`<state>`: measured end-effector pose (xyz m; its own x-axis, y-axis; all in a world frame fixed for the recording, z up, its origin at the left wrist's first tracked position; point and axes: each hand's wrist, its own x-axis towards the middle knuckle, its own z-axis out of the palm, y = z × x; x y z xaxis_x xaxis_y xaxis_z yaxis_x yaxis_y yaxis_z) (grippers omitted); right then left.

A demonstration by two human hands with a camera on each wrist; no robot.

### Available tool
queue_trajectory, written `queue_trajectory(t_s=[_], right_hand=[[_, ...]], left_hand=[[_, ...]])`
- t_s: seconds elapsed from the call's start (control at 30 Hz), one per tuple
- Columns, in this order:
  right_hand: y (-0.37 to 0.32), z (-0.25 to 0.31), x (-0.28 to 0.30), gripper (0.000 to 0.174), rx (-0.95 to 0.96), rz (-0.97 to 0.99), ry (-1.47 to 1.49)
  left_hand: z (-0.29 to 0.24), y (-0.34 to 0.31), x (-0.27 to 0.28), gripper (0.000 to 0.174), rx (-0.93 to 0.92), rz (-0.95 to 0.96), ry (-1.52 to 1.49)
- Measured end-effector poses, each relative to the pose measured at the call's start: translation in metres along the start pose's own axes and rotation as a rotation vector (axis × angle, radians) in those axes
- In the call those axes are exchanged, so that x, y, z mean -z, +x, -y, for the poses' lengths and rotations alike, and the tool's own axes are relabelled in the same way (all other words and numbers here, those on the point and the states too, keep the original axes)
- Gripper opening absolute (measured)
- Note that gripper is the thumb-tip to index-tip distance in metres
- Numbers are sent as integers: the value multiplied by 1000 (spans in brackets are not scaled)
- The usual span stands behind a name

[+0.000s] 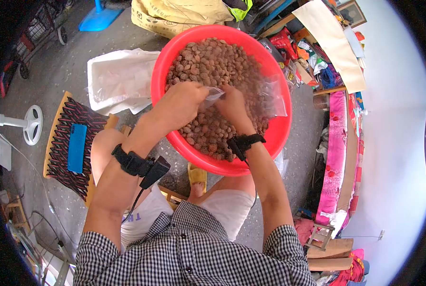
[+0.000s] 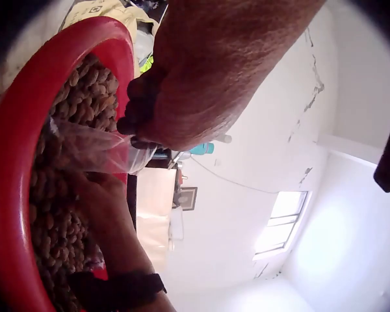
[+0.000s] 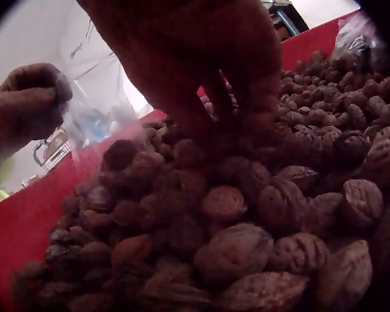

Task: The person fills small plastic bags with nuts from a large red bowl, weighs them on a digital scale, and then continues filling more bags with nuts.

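Observation:
A red plastic tub [image 1: 161, 76] is heaped with brown, wrinkled peach pits [image 1: 201, 62]. Over the heap my left hand [image 1: 182, 102] pinches a small clear plastic bag [image 1: 215, 94] by its edge. The bag [image 2: 94, 148] hangs from those fingers in the left wrist view. Beside it, my right hand [image 1: 233, 106] reaches down into the pits. In the right wrist view the fingers of the right hand [image 3: 201, 71] point down among the pits, their tips hidden; I cannot tell whether they grip any.
Another clear plastic bag [image 1: 274, 97] lies at the tub's right side. Left of the tub stands a white foam box [image 1: 92, 86] with plastic in it. A woven stool [image 1: 55, 138] bears a blue phone [image 1: 77, 148]. A yellow sack [image 1: 174, 16] lies beyond the tub.

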<state>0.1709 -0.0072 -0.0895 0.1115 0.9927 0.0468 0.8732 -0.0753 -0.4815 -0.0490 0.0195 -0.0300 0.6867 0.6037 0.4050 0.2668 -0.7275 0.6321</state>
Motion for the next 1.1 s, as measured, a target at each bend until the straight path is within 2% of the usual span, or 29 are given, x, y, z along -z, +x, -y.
queue_trajectory(t_s=[0.17,0.27,0.47,0.53,0.63,0.67,0.73,0.8,0.9,1.0,1.07,1.1], right_hand=[[-7,-3,-7,22,95,-110,-170],[-4,-2,-3,24,-3,-24,-110],[-8,8,34,33,-398,257,453],[-9,-18,26,29,-248,205,774],[-14,-33,32,26,54,93,544],[-13,-40,28,27,-32,44,705],[-15,-35,31,29,-234,14,1251],[-21,-27,39,31,-473,54,2022],[-32,-2,51,34,-459,-3,2088],[-35,10,59,36,-395,2,1996],[-41,25,72,35,-274,43,1643],[-42,26,75,35,-252,67,1593]], left_hand=[[0,1,-2,13,4,22,53],[-2,1,1,13,28,35,35],[5,-1,-5,13,-13,4,42],[4,-1,-4,13,15,24,38],[5,0,-4,14,31,54,38],[6,0,-4,14,31,64,40],[7,0,-5,15,53,84,44],[5,1,-5,15,59,87,50],[1,1,-2,14,47,77,61],[4,2,-5,13,38,83,49],[4,1,-6,12,38,77,32],[4,1,-6,12,34,70,26]])
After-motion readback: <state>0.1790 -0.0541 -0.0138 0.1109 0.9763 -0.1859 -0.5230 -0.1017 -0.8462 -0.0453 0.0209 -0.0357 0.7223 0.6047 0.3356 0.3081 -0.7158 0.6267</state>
